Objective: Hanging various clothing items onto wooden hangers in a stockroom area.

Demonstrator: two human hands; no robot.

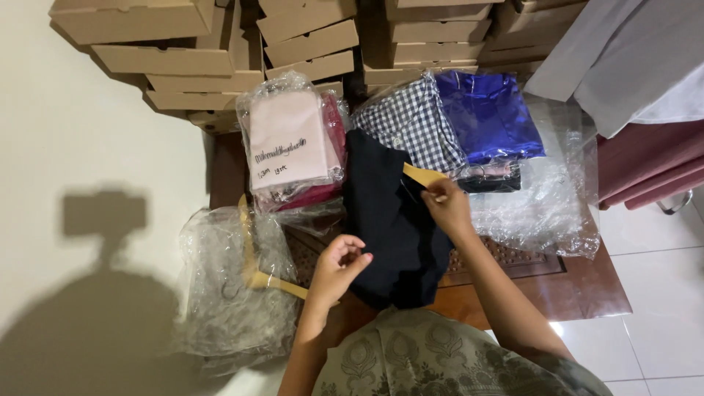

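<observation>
Hands at work over a dark folded garment (392,227) lying mid-frame on a brown wooden tabletop (579,290). Left hand (339,265) pinches the garment's lower left edge, fingers closed on the cloth. Right hand (447,205) grips a tan wooden hanger (424,176) at the garment's top; most of the hanger is hidden inside the fabric. A 2nd hanger (257,275) lies left under crumpled clear plastic (227,293), partly obscured. Behind: 3 clear-bagged clothing packs, i.e. pink with a white handwritten label (290,143), black-and-white check (414,121), shiny blue (488,114). Stacked tan cardboard boxes (191,51) run along the top, cut off by the frame, too many to count. White cloth (631,51) at top right, cropped.
</observation>
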